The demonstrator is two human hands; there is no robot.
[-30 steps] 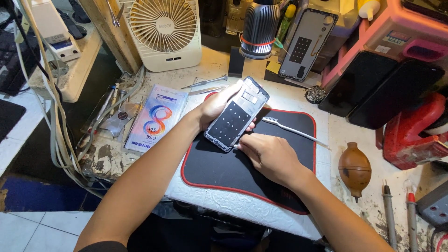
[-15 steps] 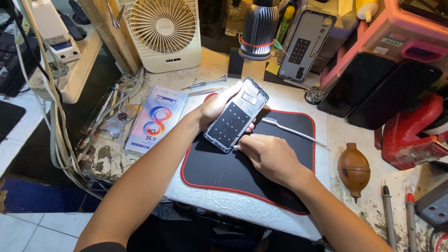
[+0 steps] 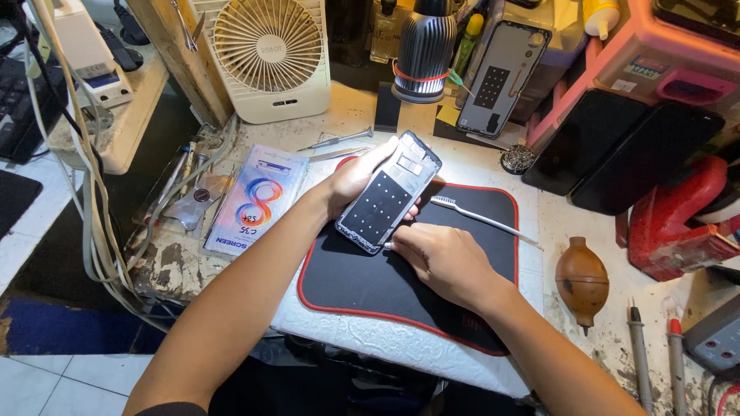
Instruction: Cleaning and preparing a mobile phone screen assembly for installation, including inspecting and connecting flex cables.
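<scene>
Your left hand cupped the upper left edge of the slim black phone frame with a dotted inner panel, fingers curled together behind it and thumb on the near side, so it was clamped on the frame. The frame was tilted, top end toward 1 o'clock, raised over the upper left part of the black rectangular work mat with red trim. Your right hand rested on the mat at 5 o'clock from the frame, fingers bunched together, fingertips touching the frame's lower corner; whether they pinched anything small, you couldn't tell. A white toothbrush lay on the mat at 3 o'clock from the frame, just beside it. A pale screen-part packet with a colourful swirl sat at 9 o'clock, off the mat. A cream desk fan stood at 11 o'clock, a second phone frame leaned at 1 o'clock, and a brown rubber blower bulb lay at 4 o'clock, well apart.
</scene>
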